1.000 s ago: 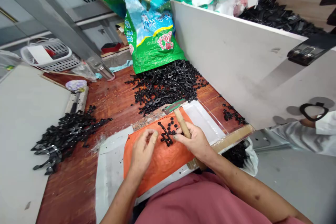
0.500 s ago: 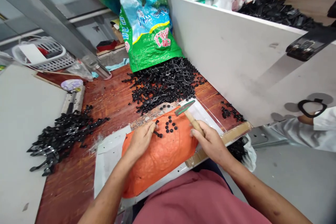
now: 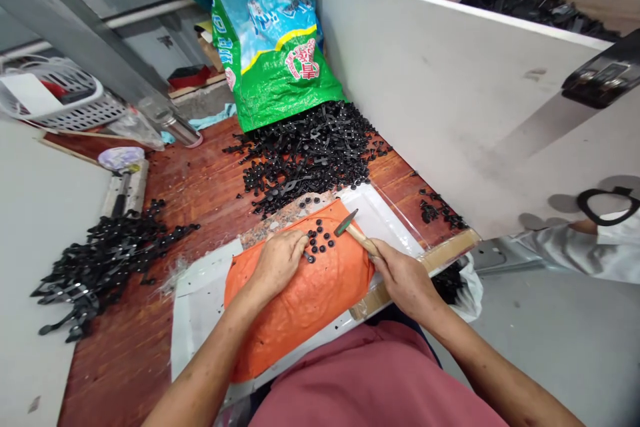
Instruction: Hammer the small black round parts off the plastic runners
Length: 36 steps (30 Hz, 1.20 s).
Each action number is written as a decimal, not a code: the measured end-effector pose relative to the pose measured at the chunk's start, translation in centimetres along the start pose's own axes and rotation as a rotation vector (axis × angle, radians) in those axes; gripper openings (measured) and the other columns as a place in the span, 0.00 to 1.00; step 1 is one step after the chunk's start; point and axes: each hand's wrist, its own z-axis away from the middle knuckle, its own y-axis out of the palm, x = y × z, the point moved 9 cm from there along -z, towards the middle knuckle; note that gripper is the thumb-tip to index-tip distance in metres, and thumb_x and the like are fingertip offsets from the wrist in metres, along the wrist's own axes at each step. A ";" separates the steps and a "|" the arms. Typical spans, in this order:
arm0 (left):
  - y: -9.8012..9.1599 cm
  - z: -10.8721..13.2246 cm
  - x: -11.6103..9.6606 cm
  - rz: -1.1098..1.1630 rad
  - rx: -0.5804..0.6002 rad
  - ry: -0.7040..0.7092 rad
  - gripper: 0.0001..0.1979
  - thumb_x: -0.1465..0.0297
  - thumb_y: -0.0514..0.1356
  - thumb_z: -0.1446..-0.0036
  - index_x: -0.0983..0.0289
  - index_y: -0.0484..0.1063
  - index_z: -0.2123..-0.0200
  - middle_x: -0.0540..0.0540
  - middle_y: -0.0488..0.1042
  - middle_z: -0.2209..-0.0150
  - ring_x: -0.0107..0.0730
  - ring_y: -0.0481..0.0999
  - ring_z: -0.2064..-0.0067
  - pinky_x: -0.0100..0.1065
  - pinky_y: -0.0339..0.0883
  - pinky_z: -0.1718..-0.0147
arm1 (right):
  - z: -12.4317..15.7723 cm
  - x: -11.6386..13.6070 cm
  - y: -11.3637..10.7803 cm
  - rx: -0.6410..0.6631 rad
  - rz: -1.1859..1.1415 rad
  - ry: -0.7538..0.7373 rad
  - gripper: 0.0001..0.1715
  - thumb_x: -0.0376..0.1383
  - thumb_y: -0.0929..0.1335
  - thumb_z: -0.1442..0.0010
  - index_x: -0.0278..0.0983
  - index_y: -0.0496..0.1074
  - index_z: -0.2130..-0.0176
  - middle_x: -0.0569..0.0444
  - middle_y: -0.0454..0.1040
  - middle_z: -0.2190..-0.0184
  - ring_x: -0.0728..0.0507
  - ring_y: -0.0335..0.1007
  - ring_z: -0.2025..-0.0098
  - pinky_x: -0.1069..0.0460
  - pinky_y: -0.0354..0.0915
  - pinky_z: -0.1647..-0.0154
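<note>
My right hand is closed round the wooden handle of a small hammer, whose green head hovers just above the orange pad. My left hand rests on the pad with its fingers pinched on a small black part at its fingertips. Several loose black round pieces lie on the pad between the two hands, just below the hammer head.
A large heap of black plastic parts lies behind the pad, in front of a green sack. Another black heap sits at the left. A white board wall stands at the right. Another person's sleeve shows beyond it.
The hammer swung up to the right, then came down toward the round pieces. My left hand slid forward across the pad and pinched a black part beside them.
</note>
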 end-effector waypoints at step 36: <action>0.0 -1.7 1.0 -0.014 0.167 0.040 0.19 0.63 0.50 0.35 0.59 0.71 0.77 0.52 0.75 0.76 0.36 0.71 0.73 0.34 0.56 0.69 | -0.1 1.1 -1.7 -0.100 -0.039 -0.088 0.22 0.37 0.59 0.29 0.45 0.68 0.39 0.52 0.81 0.54 0.39 0.78 0.54 0.49 0.67 0.57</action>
